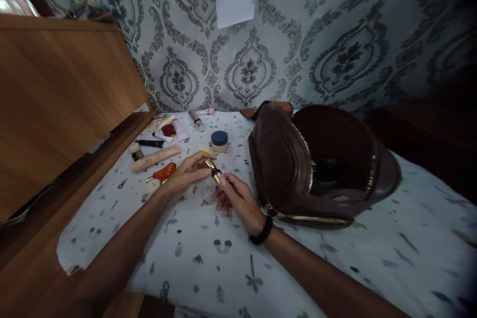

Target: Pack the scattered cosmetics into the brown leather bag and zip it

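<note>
A small dark bottle with gold ends [215, 172] is tilted between my two hands over the cloth. My right hand [240, 201], with a black band at the wrist, grips its lower gold end between thumb and fingers. At the upper gold end, the thumb and fingers of my left hand [190, 171] close around it. Just behind my hands stands a jar with a dark blue lid [219, 141]. A yellow item [204, 150] is partly hidden by my left fingers. By my left wrist lie an orange item [164, 172] and a pale round item [153, 186].
An open brown leather bag [279, 159] with gold zips stands at right. Several cosmetics lie back left, including a long peach tube [155, 158], a black tube [150, 143] and a silver-grey tube [196, 120]. A wooden panel [67, 89] borders the left; a patterned wall [248, 72] is behind.
</note>
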`<act>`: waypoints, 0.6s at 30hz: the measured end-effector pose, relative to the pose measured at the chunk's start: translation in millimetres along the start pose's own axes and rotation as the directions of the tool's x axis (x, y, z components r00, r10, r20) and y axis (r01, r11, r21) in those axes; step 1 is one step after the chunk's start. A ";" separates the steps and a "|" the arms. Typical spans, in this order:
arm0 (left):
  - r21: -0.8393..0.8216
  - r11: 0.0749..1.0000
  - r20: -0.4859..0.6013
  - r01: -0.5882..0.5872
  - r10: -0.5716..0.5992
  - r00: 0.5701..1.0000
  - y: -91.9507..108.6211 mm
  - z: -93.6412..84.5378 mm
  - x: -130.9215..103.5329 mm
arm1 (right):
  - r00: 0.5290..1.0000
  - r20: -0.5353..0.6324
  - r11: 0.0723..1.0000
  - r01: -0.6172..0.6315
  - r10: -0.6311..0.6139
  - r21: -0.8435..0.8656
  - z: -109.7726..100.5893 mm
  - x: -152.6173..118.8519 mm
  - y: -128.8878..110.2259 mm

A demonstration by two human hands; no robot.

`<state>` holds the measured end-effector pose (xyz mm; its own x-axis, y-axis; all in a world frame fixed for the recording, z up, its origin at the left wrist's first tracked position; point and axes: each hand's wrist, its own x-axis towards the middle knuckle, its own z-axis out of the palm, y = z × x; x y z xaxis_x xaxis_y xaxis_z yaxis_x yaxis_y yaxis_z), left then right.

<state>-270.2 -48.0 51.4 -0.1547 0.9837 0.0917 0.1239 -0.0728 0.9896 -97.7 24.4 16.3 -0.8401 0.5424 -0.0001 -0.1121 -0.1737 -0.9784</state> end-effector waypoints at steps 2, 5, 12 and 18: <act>-0.009 1.000 0.039 -0.002 0.002 0.999 -2.1 2.1 0.8 | 1.000 -0.003 1.000 0.003 -0.003 0.022 0.2 -0.8 -1.3; -0.021 1.000 0.133 0.012 -0.009 0.991 -8.1 5.8 3.3 | 1.000 -0.029 1.000 0.007 -0.006 0.028 0.4 -1.1 -1.2; -0.048 0.999 0.035 -0.023 0.025 0.999 -17.9 8.8 5.2 | 0.997 -0.079 1.000 0.015 -0.017 -0.020 1.8 1.5 6.2; -0.100 0.995 0.032 0.026 -0.022 0.999 -2.9 12.9 1.1 | 0.914 -0.281 0.913 0.182 -0.294 -0.365 1.3 -3.8 -1.4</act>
<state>-258.1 -44.6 47.2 -0.1260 0.9898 0.0658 0.0212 -0.0637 0.9977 -95.0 21.5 17.9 -0.5854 0.7775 0.2298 -0.0611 0.2403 -0.9688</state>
